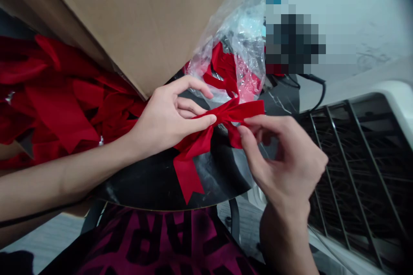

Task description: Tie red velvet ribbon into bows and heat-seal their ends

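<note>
A red ribbon bow (226, 114) is held above the dark tabletop between both hands. My left hand (176, 114) pinches it near its middle with the thumb in front; the index finger is raised behind. My right hand (277, 150) pinches the bow's right side between thumb and fingertips. A notched ribbon tail (189, 178) hangs down at the lower left of the bow. Part of the bow is hidden behind the fingers.
Many red ribbon bows (64, 99) are piled at the left. A large cardboard box (138, 17) stands behind. A clear plastic bag (209, 58) with red ribbon pieces lies beyond the hands. At right is a white-framed appliance with a black grille (355, 167).
</note>
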A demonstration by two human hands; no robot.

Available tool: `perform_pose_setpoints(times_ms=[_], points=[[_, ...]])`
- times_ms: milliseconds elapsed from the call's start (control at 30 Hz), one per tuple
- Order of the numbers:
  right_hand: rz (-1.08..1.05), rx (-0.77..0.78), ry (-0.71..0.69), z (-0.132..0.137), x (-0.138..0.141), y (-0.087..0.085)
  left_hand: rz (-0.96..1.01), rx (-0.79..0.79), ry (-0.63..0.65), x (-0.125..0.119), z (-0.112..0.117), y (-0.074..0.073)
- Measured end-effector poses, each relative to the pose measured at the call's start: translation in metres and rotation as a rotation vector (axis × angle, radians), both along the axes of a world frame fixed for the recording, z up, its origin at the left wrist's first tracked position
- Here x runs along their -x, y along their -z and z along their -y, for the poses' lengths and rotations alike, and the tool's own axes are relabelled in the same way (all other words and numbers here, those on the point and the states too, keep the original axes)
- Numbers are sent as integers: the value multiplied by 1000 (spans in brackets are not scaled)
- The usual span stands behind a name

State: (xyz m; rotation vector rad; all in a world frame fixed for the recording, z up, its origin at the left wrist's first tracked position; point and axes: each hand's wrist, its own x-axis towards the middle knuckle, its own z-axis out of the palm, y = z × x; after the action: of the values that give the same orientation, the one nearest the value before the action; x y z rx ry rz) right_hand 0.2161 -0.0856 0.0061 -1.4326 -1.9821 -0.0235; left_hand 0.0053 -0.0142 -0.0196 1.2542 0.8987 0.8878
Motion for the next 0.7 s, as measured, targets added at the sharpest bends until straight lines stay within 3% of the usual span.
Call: perform_pose_setpoints(times_ms=[133,233,333,500,700], points=[[274,4,-175,-14,-5,-16,59,5,97,1,1,-3],[330,67,-288,-24,-10,-22,86,42,176,3,0,-3],[322,85,-305,-24,-11,-24,89,69,219,4,-2,-3],[282,61,-303,-18,-9,-23,71,90,187,2,-2,-2],[311,14,-319,-18,-7,-17,167,380,196,-2,-1,1]])
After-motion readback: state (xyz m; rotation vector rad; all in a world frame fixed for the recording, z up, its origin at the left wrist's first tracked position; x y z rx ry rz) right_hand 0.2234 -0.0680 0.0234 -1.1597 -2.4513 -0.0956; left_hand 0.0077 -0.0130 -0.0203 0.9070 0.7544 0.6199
